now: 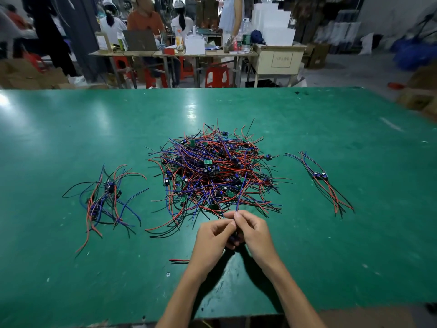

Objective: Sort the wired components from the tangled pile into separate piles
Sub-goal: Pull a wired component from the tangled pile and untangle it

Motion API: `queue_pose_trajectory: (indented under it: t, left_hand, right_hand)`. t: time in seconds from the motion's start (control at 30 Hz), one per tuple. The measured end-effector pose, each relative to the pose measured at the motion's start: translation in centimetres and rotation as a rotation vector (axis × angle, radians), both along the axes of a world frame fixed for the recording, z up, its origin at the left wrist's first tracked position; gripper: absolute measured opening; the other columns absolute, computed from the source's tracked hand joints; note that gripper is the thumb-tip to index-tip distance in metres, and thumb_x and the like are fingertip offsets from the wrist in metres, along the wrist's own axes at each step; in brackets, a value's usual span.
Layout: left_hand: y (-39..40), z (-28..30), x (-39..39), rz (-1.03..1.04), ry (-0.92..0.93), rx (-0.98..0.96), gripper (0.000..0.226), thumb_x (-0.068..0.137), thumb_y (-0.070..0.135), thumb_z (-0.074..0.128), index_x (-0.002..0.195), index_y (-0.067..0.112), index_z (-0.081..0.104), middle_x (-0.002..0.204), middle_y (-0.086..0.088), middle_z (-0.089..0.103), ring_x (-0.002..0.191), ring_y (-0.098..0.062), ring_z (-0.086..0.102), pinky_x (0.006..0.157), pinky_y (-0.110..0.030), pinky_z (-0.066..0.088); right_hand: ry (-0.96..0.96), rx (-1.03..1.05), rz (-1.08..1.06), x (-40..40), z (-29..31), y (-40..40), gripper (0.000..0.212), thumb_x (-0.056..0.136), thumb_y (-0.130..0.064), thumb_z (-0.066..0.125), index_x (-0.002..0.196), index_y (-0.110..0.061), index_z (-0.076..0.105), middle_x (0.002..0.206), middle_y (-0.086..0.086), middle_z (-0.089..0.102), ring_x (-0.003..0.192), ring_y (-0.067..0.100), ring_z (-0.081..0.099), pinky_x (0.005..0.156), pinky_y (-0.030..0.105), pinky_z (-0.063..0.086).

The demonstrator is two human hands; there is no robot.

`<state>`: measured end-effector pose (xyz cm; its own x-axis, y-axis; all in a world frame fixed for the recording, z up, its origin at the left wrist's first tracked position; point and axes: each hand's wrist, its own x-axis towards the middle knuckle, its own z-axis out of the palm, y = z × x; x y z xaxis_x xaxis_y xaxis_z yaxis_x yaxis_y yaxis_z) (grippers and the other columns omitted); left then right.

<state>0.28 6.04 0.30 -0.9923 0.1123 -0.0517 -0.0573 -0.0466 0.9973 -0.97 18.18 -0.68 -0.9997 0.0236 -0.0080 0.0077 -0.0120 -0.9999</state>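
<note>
Two hands point(233, 233) pinching thin blue wire point(240, 197), tangled pile point(212, 171) beyond

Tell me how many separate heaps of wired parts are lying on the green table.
3: the big tangled pile at centre, a smaller pile to its left, and a small neat bunch to its right.

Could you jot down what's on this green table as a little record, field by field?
surface: green work table
centre: big tangled pile of red, blue and black wired components
left side: smaller loose pile of wired components
right side: neat small bundle of wired components
left hand: grip shut on a wired component, near the big pile's front edge
right hand: pinching the same component's wires
</note>
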Motion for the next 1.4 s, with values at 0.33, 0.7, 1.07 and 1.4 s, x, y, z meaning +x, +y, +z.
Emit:
queue_pose_trajectory:
  t: [0.33,0.7,1.07,1.4]
  left_hand:
    - [0.3,0.2,0.1,0.020,-0.002,-0.065,0.033,0.099,0.007,0.058,0.071,-0.001,0.074,0.059,-0.006,0.066,0.050,-0.012,0.057,0.048,-0.018,0.044]
    - [0.3,0.5,0.4,-0.007,-0.069,-0.077,0.024,0.099,0.008,0.060,0.083,0.005,0.077,0.068,-0.011,0.072,0.054,-0.017,0.061,0.052,-0.020,0.048]
    - [-0.1,1.0,0.1,-0.037,-0.099,-0.034,0.024,0.100,0.012,0.058,0.094,-0.002,0.076,0.073,-0.013,0.072,0.056,-0.019,0.063,0.054,-0.022,0.051]
    - [-2.2,1.4,-0.2,-0.100,-0.132,-0.147,0.029,0.097,-0.001,0.050,0.116,0.012,0.066,0.087,-0.011,0.078,0.049,-0.014,0.054,0.046,-0.021,0.040]
  right_hand:
    - [-0.021,0.199,-0.267,-2.3,0.2,-0.7,0.030,0.097,-0.021,0.053,0.075,-0.031,0.071,0.065,-0.007,0.067,0.050,0.000,0.054,0.055,0.022,0.045]
    - [-0.105,-0.133,-0.303,-5.5,3.5,1.6,0.029,0.099,-0.018,0.050,0.086,-0.023,0.074,0.098,-0.003,0.074,0.048,0.004,0.041,0.042,0.021,0.032]
    - [-0.062,-0.135,0.019,-1.0,1.1,2.5,0.020,0.097,-0.032,0.064,0.098,-0.020,0.079,0.094,0.005,0.076,0.061,0.013,0.060,0.048,0.018,0.041]
    - [-0.027,-0.305,-0.126,-1.1,0.4,3.2,0.026,0.091,-0.030,0.067,0.102,-0.010,0.078,0.086,0.006,0.074,0.066,0.006,0.058,0.062,0.015,0.050]
